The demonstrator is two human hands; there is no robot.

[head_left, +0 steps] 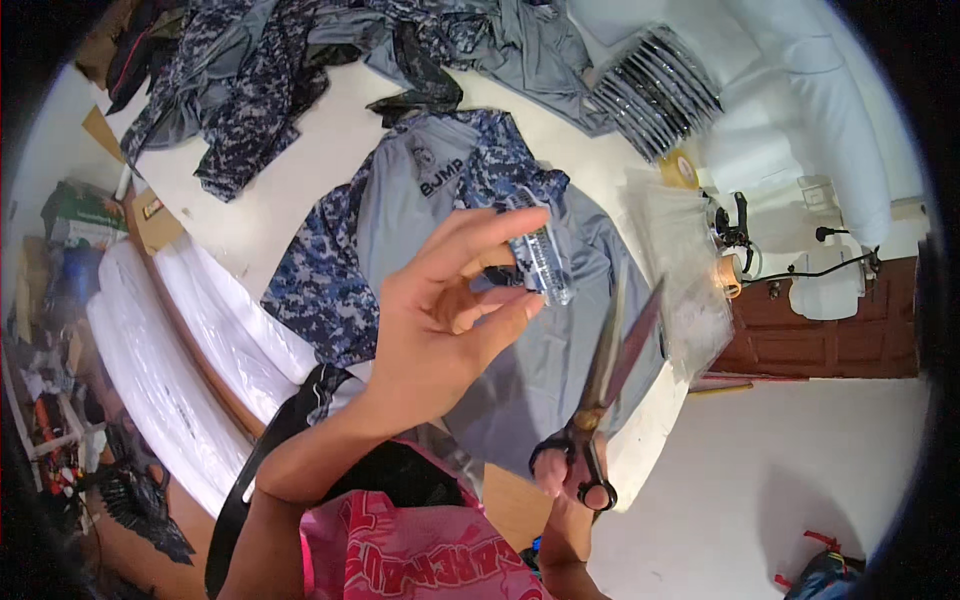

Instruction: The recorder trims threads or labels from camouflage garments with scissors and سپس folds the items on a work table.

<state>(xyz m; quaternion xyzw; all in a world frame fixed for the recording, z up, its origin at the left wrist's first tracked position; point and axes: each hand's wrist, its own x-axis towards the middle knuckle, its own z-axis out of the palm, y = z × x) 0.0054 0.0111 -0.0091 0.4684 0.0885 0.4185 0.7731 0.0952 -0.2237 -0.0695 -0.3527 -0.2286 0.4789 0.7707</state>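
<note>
My left hand (445,315) is raised over the table, its thumb and fingers pinching a small, shiny clear-and-blue piece (542,262) with dark marks; its exact kind cannot be made out. Lower right, my right hand (570,470) grips large fabric scissors (590,410) by their black handles, blades parted and pointing away from me. Beneath both hands a grey shirt (400,200) with blue digital-camouflage panels and dark chest printing lies spread on the white table (330,125). The scissor blades hang above the shirt's right side, and my left hand covers part of its middle.
More grey and camouflage garments (260,90) are heaped along the far edge. A stack of folded packs (657,92) lies far right, near a yellow tape roll (681,169) and clear plastic bags (685,270). White wrapped rolls (165,360) stand left of the table.
</note>
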